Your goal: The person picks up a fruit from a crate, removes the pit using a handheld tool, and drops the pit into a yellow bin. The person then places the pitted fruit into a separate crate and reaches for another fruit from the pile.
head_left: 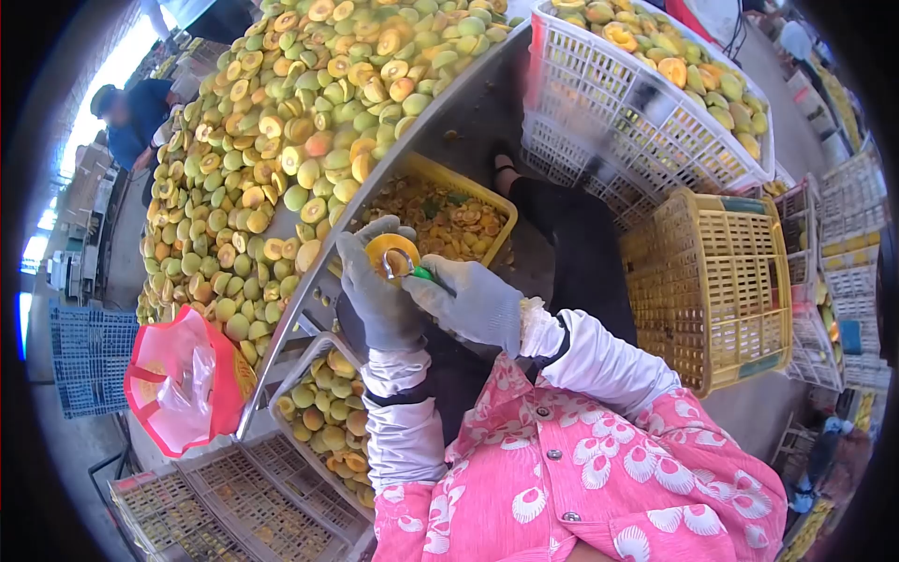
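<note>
My left hand (379, 304), in a grey glove, grips a peach half (378, 249) with its orange cut face turned up. In my right hand (479, 302), gloved the same way, is a pitting spoon (424, 273) with a green handle and a curved metal loop. That loop lies against the middle of the cut face. Beneath both hands stands a yellow crate (507, 208) holding brownish-orange fruit scraps. A heap of green-yellow peaches (309, 122), many of them halved, covers the metal table at my left.
The table's raised metal edge (440, 105) runs diagonally past my hands. A white crate of fruit (599, 103) and a yellow crate (740, 290) stand right. Near my left arm are another fruit-filled crate (351, 348) and a pink bag (154, 351). A person (140, 122) works across the table.
</note>
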Demonstrator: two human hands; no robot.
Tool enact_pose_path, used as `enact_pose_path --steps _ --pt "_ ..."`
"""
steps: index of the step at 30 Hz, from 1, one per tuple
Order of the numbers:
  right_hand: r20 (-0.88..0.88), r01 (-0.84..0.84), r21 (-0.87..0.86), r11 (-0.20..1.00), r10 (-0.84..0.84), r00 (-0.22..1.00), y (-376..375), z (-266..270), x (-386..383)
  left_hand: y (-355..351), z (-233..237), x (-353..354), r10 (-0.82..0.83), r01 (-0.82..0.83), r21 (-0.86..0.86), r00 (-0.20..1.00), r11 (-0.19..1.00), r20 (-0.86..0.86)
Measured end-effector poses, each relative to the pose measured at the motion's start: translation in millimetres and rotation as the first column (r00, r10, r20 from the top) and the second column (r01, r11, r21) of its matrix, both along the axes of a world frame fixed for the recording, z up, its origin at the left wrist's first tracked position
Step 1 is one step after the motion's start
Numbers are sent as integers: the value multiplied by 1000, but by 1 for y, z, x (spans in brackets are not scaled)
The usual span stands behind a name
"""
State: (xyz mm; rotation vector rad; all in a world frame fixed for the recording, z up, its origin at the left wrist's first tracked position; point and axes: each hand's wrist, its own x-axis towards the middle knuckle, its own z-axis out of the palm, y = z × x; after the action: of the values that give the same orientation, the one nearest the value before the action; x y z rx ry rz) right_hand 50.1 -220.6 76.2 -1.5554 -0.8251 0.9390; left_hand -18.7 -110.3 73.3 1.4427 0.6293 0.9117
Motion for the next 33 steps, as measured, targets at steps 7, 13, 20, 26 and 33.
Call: enact_pose_path --steps 7,13,20,26,33 --pt "131 32 73 997 -41 991 -11 -3 -17 -30 11 -4 169 -143 -158 972 977 163" --pt "185 -45 28 999 39 982 -20 -6 -26 -28 13 -22 48 -47 -25 997 999 55" --pt "-467 -206 -45 977 162 869 -23 1 -23 -26 27 -19 -76 81 118 996 990 -42" --pt "-665 -369 -31 929 256 702 -36 -1 -15 -32 7 -26 -74 50 -135 981 990 -182" --pt "-905 -434 412 801 414 -97 -41 -22 -8 -20 2 -33 -472 453 -291 882 842 8"
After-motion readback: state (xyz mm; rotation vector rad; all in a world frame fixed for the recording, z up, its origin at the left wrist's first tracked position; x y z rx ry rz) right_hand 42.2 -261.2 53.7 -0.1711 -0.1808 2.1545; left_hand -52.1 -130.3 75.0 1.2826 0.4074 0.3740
